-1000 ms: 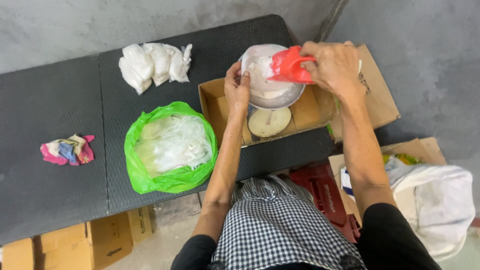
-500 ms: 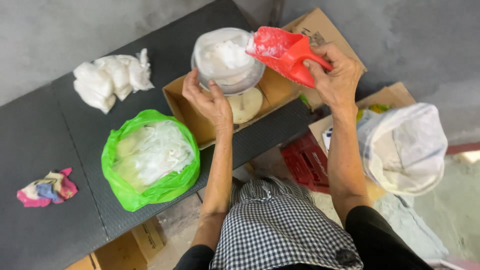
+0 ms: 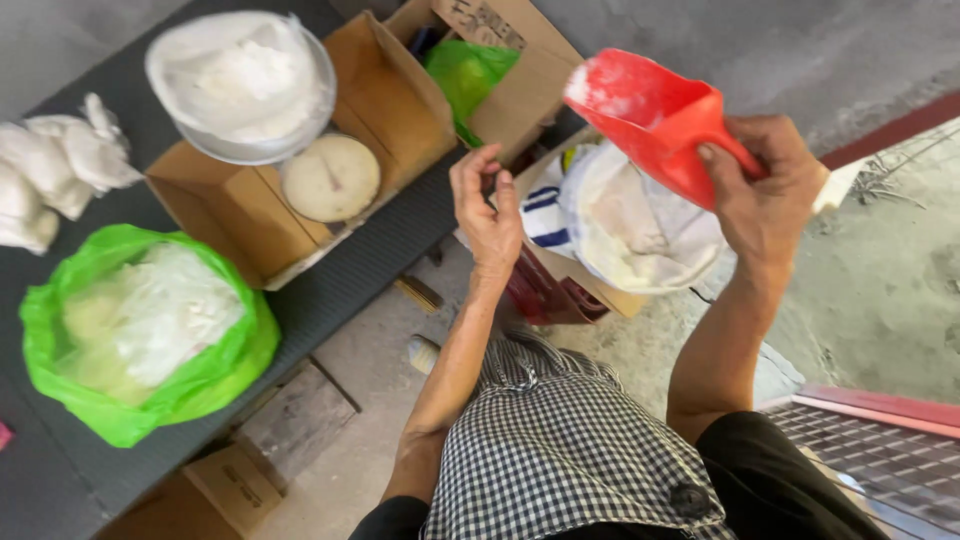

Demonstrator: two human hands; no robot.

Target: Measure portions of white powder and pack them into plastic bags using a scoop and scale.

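Since the earlier frame my view has swung right: the right hand (image 3: pixel 765 195) has carried the red scoop (image 3: pixel 655 115) away from the bowl and now holds it above the open white sack (image 3: pixel 640 230), while the left hand (image 3: pixel 487 212) has let go of the bowl's rim and hangs free in the air.

I see the right hand's fingers curled tight round the scoop's handle, thumb pressed on top, the scoop's mouth tilted up and to the left, dusted inside with white powder. The sack sits just below and left of that hand, in a cardboard box (image 3: pixel 590 285) on the floor, its mouth rolled open on white powder.

My left hand is loosely spread, fingers slightly bent, holding nothing; it hovers between the sack and the dark table (image 3: pixel 370 270). Left of it, on the table, an open cardboard carton (image 3: pixel 390 95) holds a weighing scale with a round dial (image 3: pixel 331 177), and on the scale rests a metal bowl (image 3: pixel 300 140) lined with a plastic bag of white powder (image 3: pixel 240 75). Farther left lie a green plastic bag (image 3: pixel 210 380) full of clear bags and a heap of tied white packets (image 3: pixel 55 170). Beyond my left hand another carton holds a green bag (image 3: pixel 468 75).
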